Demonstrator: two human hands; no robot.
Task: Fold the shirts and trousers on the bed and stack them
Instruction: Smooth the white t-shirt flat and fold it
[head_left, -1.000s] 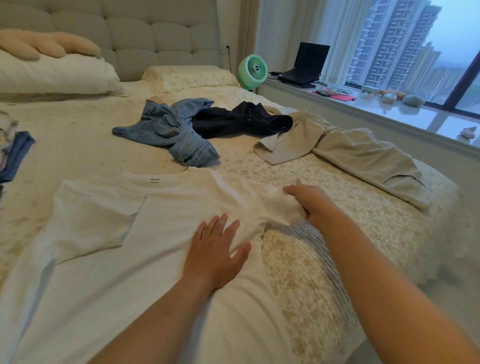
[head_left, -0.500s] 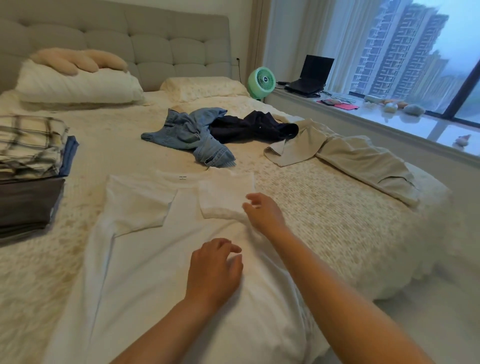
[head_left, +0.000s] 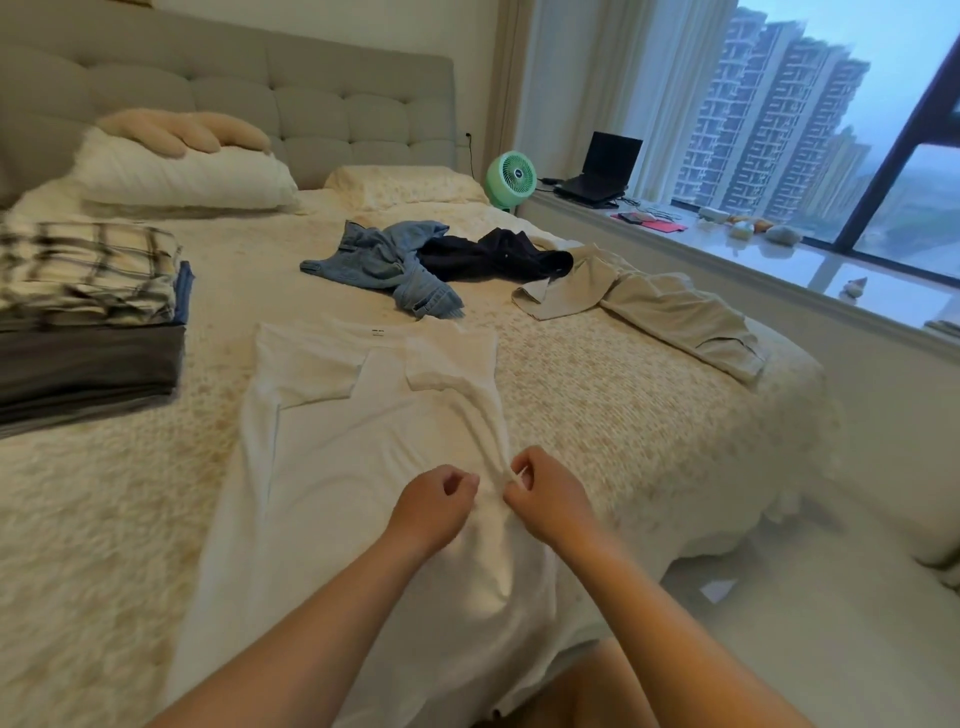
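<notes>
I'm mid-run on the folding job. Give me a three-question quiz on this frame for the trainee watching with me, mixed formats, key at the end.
1. True or false: both sleeves of the white T-shirt are already folded inward.
2. Multiple choice: which garment lies closest to the window side of the bed? A) blue jeans B) dark garment C) beige trousers
3. Fill in: the right hand pinches the shirt's ____ edge.

Key
1. True; both sleeves lie turned onto the chest.
2. C
3. Right; the left hand is curled beside it, and its grip on the fabric cannot be confirmed.
</notes>
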